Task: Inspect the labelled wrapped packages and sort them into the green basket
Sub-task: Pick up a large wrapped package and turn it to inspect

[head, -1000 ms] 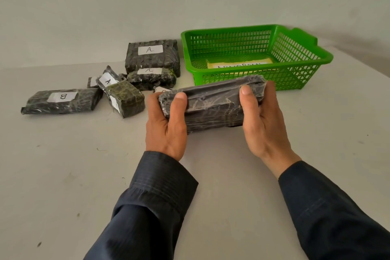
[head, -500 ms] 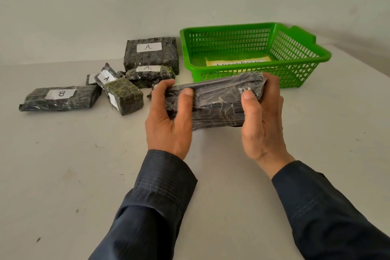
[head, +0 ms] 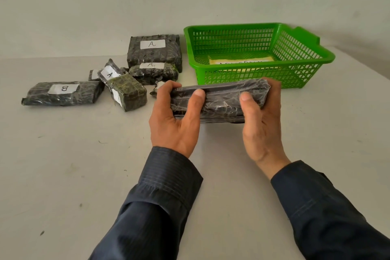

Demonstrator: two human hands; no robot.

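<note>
A long dark wrapped package (head: 221,99) is held above the table between my left hand (head: 175,120) at its left end and my right hand (head: 261,124) at its right end. No label shows on the side facing me. The green basket (head: 306,69) stands just behind it at the right, holding a yellowish paper sheet (head: 240,62) with writing. Left of the basket lie more wrapped packages: a big one labelled A (head: 155,53), a smaller A one (head: 153,72) in front, a tilted A one (head: 109,74), a greenish one (head: 128,91) and one labelled B (head: 63,93).
The grey table (head: 63,175) runs to a pale wall behind. A small wrapped scrap (head: 157,87) lies just behind my left hand. My dark sleeves fill the lower frame. A few specks dot the table surface.
Both hands have turned the held package over its long axis, so a narrower side faces me. It stays between the pile and the basket. The other packages have not moved.
</note>
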